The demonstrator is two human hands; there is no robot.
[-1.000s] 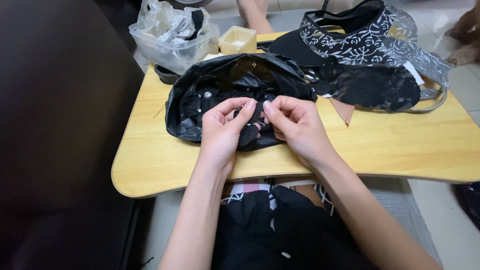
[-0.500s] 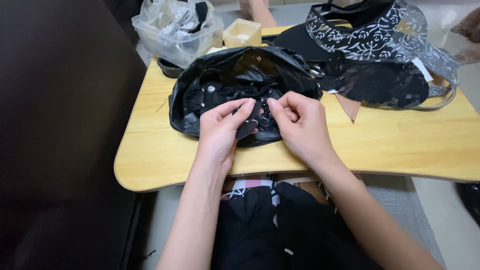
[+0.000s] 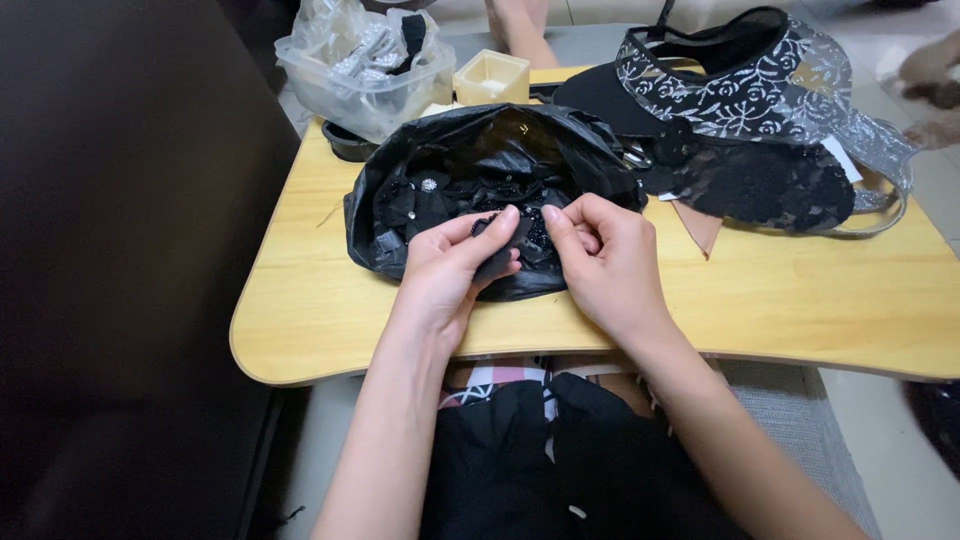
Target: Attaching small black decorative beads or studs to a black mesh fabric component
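Observation:
An open black plastic bag (image 3: 480, 150) lies on a light wooden lap table (image 3: 780, 310), filled with small black fabric pieces and beaded trims. My left hand (image 3: 450, 265) and my right hand (image 3: 600, 255) meet at the bag's near edge. Both pinch a small black beaded fabric piece (image 3: 515, 235) between thumbs and fingertips.
A clear plastic box lined with a crumpled bag (image 3: 365, 65) and a small cream square box (image 3: 490, 75) stand at the table's far edge. Black sun visors with white floral lace (image 3: 740, 110) lie at the far right. A dark sofa (image 3: 120, 250) rises to the left.
The view has shifted a little; both hands stay at the bag, fingers working the small black piece closer together.

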